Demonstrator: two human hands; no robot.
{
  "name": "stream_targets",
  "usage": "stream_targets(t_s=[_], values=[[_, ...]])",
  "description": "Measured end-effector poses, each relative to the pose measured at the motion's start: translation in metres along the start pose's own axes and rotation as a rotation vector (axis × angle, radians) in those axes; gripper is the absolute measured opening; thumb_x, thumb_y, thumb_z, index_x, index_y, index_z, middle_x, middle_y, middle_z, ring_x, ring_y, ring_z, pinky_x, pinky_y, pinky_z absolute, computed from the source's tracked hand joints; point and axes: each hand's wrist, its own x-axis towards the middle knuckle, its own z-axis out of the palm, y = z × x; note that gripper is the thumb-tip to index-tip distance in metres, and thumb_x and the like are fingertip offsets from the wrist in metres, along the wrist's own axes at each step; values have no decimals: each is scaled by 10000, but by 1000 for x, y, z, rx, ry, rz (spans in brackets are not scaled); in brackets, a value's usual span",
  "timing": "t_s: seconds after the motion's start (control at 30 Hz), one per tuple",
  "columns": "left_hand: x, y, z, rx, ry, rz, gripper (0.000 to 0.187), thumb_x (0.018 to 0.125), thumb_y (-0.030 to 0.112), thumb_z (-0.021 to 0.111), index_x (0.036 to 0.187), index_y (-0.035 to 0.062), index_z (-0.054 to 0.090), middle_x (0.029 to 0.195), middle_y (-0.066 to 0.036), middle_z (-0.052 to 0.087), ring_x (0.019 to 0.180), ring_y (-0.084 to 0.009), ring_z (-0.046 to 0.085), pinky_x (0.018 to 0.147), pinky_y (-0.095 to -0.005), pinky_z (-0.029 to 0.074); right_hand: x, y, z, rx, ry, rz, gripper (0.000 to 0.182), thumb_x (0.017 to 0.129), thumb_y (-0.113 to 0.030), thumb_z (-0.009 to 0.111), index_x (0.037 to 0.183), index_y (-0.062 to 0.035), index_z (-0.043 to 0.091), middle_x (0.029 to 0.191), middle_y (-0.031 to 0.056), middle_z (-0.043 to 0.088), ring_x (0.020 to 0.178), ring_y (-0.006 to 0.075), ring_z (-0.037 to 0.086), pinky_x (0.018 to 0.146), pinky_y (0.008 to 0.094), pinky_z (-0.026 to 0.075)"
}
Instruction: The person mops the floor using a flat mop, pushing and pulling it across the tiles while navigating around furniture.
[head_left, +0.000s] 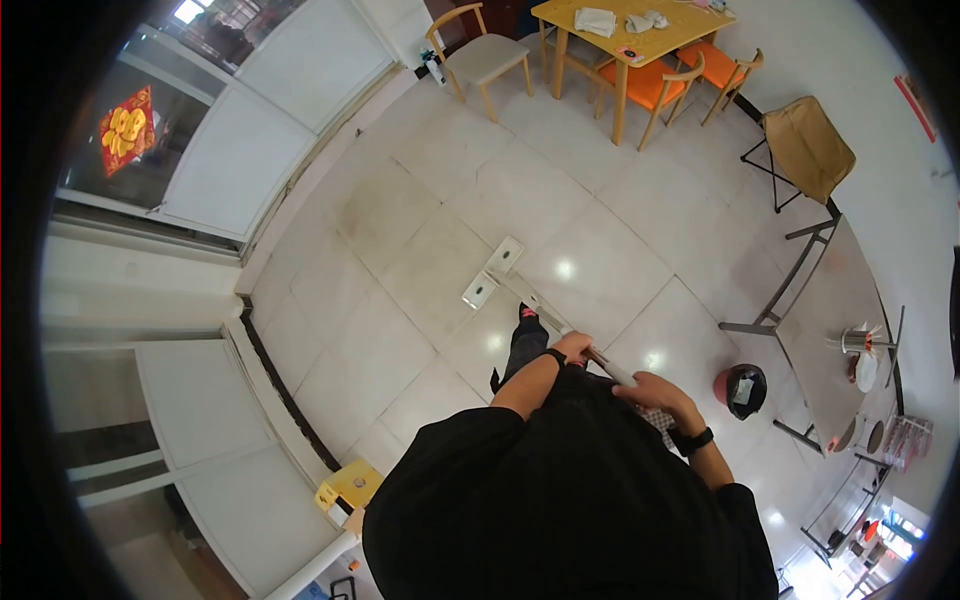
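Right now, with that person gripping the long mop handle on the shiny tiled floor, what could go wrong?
1. The tiled floor shines with glare spots near the mop head; if wet, a foot might slip.
2. Both the left hand and the right hand grip the mop handle, so neither is free to break a fall.
3. The red bin stands close by the right arm; a wide sweep could knock it.

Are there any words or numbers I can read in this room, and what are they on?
No text here can be read.
Red window decoration: gold shapes, too blurred to read.
Red sign on the wall: too small.
Yellow box: markings too small.
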Motion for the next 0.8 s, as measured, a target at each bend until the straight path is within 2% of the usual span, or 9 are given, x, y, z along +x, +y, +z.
stream_targets(t_s=[0.17,0.3,0.37,0.5,0.57,0.67,0.7,0.73,0.8], values=[[11,12,40,-222,-53,165,166,649,137,659,760,55,566,687,-126,586,631,-239,590,559,-309,458,-53,10,6,-166,151,-63,457,713,-383,593,852,51,557,639,69,566,524,153,540,464,275,419],[19,-25,94,-562,56,46,133,677,111,626,774,51,558,695,-128,585,635,-225,591,558,-313,460,-46,29,20,-11,157,35,431,705,-347,606,887,42,566,633,78,568,534,149,548,474,275,433],[14,6,63,-1429,-9,-881,90,702,94,589,779,55,561,712,-109,592,635,-209,591,566,-293,470,-32,35,25,0,168,29,429,703,-340,610,899,40,567,624,78,565,531,149,546,479,276,438],[-11,-27,56,-1397,73,-848,89,712,93,576,783,41,562,722,-93,598,632,-189,591,575,-278,484,-15,8,35,22,119,14,413,702,-317,602,909,39,569,614,78,560,526,140,543,462,272,428],[-22,-91,78,-296,171,82,109,712,103,586,778,21,560,731,-89,600,625,-174,589,577,-267,490,-1,-13,43,-18,110,-6,402,703,-307,597,906,39,569,612,75,559,521,138,540,454,270,424],[-68,-58,-13,43,5,-67,132,707,116,602,763,6,556,720,-97,598,626,-169,589,561,-272,481,36,-45,61,-128,177,-152,368,703,-285,586,874,41,566,595,68,552,484,138,527,427,274,411],[-79,-79,-19,91,-17,-110,217,678,151,637,779,11,505,710,-145,576,671,-266,592,598,-299,476,47,-65,68,-104,130,-132,360,705,-283,579,852,45,560,584,68,548,466,142,521,421,279,410],[-92,-103,-24,92,-17,-106,217,678,151,637,779,11,505,710,-145,576,671,-266,592,598,-299,476,59,-84,75,-77,85,-114,353,708,-282,572,829,49,554,574,68,545,448,145,514,415,284,410],[-122,-143,-41,-380,270,-177,236,661,167,651,778,22,507,690,-164,568,664,-297,582,595,-322,467,97,-113,91,-35,64,-135,339,711,-276,568,808,48,550,560,70,537,439,143,508,406,281,405]])
